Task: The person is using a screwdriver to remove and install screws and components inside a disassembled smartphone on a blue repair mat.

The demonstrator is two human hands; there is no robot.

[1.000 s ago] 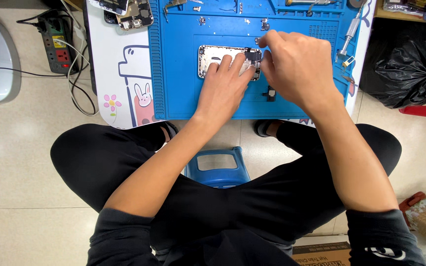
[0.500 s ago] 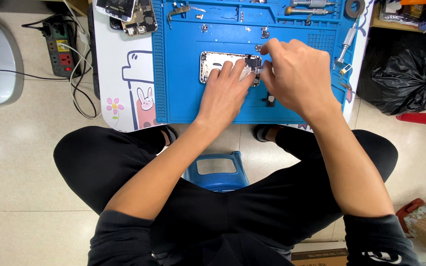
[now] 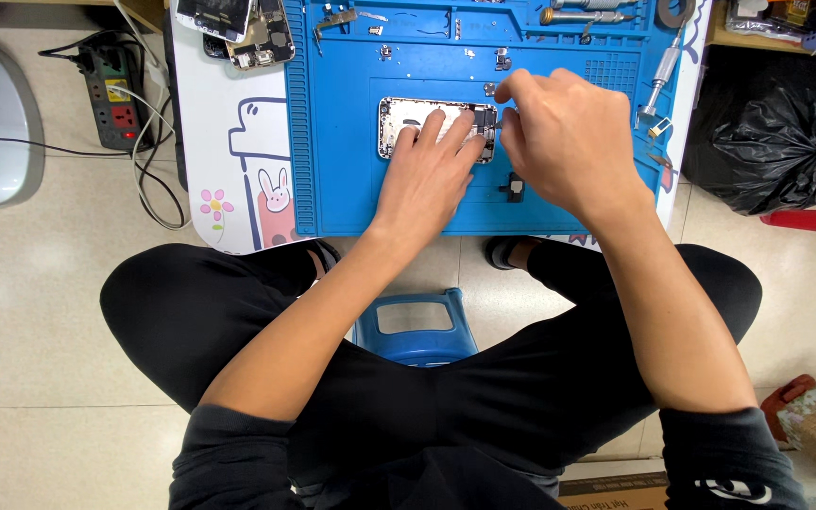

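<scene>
Mid-table on the blue mat (image 3: 351, 189): opened phone chassis (image 3: 408, 118), silver frame, lying flat, internals up. My left hand (image 3: 424, 179) is flat on it, fingers (image 3: 427, 127) spread and extended, pressing the chassis down, not wrapped around anything. My right hand (image 3: 569, 142) is at the chassis's right end, fingers curled tight, thumb and forefinger pinched together at that edge. Can't tell what's in the pinch; too small and hidden by the hand.

Small black part (image 3: 514, 186) sits loose on the mat just below my right hand, toward the near edge, not touching the chassis. Tiny metal bits (image 3: 502, 59) further back on the mat. Metal screwdriver (image 3: 665, 71) lies by the table's right edge, well apart from both hands. Second stripped phone (image 3: 262, 38) at the far-left corner, off the mat on the white table (image 3: 229, 189) surface.

Off the table: power strip (image 3: 115, 94) on the floor to the left, black bag (image 3: 776, 132) to the right, blue stool (image 3: 417, 326) between my knees.
</scene>
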